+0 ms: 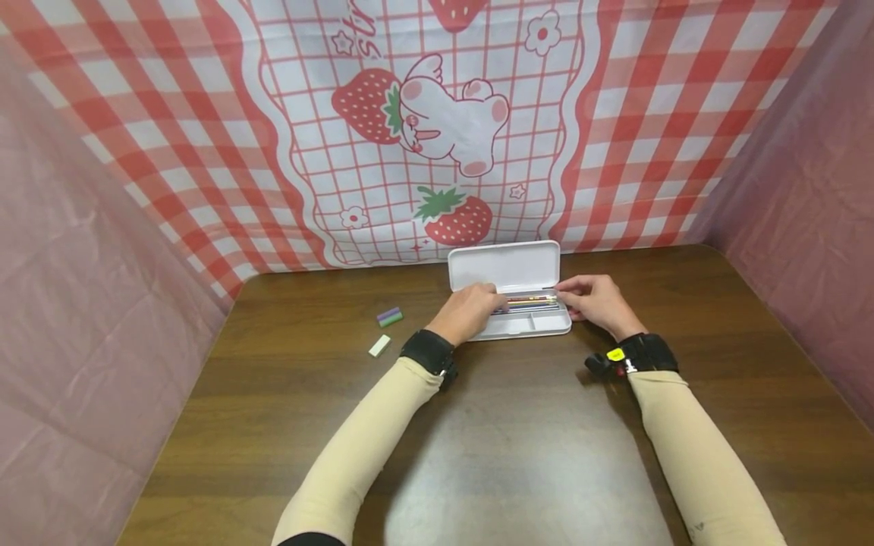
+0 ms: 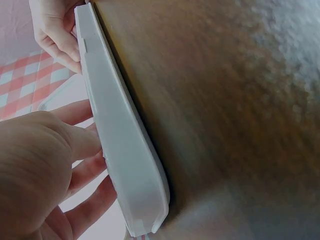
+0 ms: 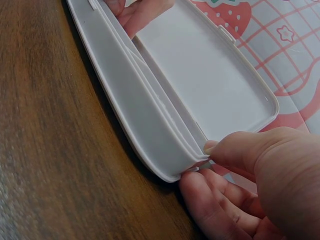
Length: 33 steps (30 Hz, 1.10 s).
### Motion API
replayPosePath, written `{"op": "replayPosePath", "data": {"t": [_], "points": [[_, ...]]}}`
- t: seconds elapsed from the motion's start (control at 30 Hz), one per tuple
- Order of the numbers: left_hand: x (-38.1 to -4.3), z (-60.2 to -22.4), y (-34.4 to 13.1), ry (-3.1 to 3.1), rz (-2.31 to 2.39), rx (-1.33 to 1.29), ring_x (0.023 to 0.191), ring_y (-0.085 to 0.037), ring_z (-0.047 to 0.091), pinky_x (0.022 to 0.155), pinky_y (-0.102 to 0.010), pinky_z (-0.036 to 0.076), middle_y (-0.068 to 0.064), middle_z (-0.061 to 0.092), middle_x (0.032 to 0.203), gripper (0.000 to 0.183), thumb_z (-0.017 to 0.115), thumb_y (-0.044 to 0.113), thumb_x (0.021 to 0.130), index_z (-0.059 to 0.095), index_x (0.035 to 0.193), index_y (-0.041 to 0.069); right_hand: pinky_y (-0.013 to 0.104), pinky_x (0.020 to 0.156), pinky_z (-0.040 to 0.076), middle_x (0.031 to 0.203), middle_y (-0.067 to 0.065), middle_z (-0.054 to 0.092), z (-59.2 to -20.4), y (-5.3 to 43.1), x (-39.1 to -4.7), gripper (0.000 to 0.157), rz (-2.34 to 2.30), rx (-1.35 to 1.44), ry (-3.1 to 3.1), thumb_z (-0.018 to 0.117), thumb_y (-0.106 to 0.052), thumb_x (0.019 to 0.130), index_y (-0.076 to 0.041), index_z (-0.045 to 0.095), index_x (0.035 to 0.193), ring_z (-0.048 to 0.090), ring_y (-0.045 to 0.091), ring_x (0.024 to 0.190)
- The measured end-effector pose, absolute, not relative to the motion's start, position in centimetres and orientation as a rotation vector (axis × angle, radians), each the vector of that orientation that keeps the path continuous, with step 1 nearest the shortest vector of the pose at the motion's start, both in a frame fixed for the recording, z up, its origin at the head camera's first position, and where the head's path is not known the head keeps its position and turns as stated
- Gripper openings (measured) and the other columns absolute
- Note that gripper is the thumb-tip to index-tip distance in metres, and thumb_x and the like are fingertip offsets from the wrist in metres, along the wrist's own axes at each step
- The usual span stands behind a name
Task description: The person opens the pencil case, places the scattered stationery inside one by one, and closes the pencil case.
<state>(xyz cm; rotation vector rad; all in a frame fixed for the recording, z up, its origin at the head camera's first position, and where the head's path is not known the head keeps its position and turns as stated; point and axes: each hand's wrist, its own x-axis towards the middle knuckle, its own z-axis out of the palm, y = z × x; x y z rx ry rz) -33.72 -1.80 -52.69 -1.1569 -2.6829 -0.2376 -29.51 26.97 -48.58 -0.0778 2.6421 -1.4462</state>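
Observation:
A white pencil case lies on the table with its lid raised at the back. Several colored pencils lie side by side in its rear section, and a divider splits the front section. My left hand reaches over the front wall into the left part of the case. In the left wrist view its fingers are spread, their tips hidden behind the wall. My right hand grips the right end of the case, thumb on the corner rim and fingers against the outer end wall.
Left of the case, a white eraser lies on the wooden table. Close behind it is a small purple-and-green piece. A red-and-white checked cloth with strawberries hangs behind the lid; pink cloth hangs at the sides.

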Motion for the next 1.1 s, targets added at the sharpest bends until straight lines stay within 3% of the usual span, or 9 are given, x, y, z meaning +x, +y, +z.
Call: {"op": "replayPosePath", "data": {"t": [0.1, 0.33, 0.43, 0.77, 1.1], "points": [[-33.7, -52.6, -1.8, -2.685, -0.216, -1.15, 0.107, -0.02, 0.08, 0.095, -0.037, 0.067, 0.002, 0.082, 0.111, 0.037, 0.073, 0.001, 0.1, 0.087, 0.121, 0.028, 0.018, 0.069, 0.064, 0.116, 0.021, 0.071, -48.6, 27.1, -29.5, 0.041, -1.436, -0.067, 2.642, 0.073, -0.02, 0.11, 0.007, 0.072, 0.142, 0.066, 0.007, 0.077], [-29.5, -45.4, -2.2, -2.782, -0.159, -1.128, 0.112, -0.024, 0.079, 0.1, -0.037, 0.065, -0.004, 0.081, 0.117, 0.031, 0.067, 0.004, 0.108, 0.084, 0.129, 0.019, 0.019, 0.07, 0.064, 0.115, 0.021, 0.071, -48.4, 26.9, -29.3, 0.039, -1.437, -0.058, 2.653, 0.073, -0.019, 0.11, 0.006, 0.073, 0.14, 0.067, 0.008, 0.077], [-29.0, -44.3, -2.4, -2.793, -0.132, -1.093, 0.114, -0.022, 0.078, 0.099, -0.035, 0.065, -0.003, 0.08, 0.118, 0.028, 0.065, 0.01, 0.112, 0.083, 0.131, 0.02, 0.019, 0.07, 0.064, 0.115, 0.021, 0.07, -48.4, 26.9, -29.3, 0.039, -1.437, -0.045, 2.655, 0.074, -0.019, 0.11, 0.005, 0.073, 0.14, 0.067, 0.009, 0.078], [-28.1, -44.4, -4.2, -2.68, -0.202, -1.085, 0.104, -0.027, 0.075, 0.082, -0.039, 0.067, -0.007, 0.076, 0.107, 0.02, 0.068, 0.011, 0.107, 0.083, 0.119, 0.013, 0.018, 0.069, 0.064, 0.116, 0.022, 0.071, -48.4, 27.0, -29.4, 0.041, -1.45, -0.069, 2.646, 0.075, -0.019, 0.109, 0.007, 0.072, 0.141, 0.066, 0.007, 0.076], [-26.1, -44.9, -7.5, -2.61, -0.173, -1.082, 0.099, -0.027, 0.072, 0.079, -0.04, 0.066, -0.009, 0.075, 0.104, 0.017, 0.073, 0.01, 0.101, 0.08, 0.117, 0.008, 0.018, 0.07, 0.063, 0.118, 0.024, 0.07, -48.1, 26.7, -29.2, 0.04, -1.442, -0.07, 2.649, 0.074, -0.019, 0.109, 0.006, 0.073, 0.141, 0.066, 0.009, 0.078]]}}
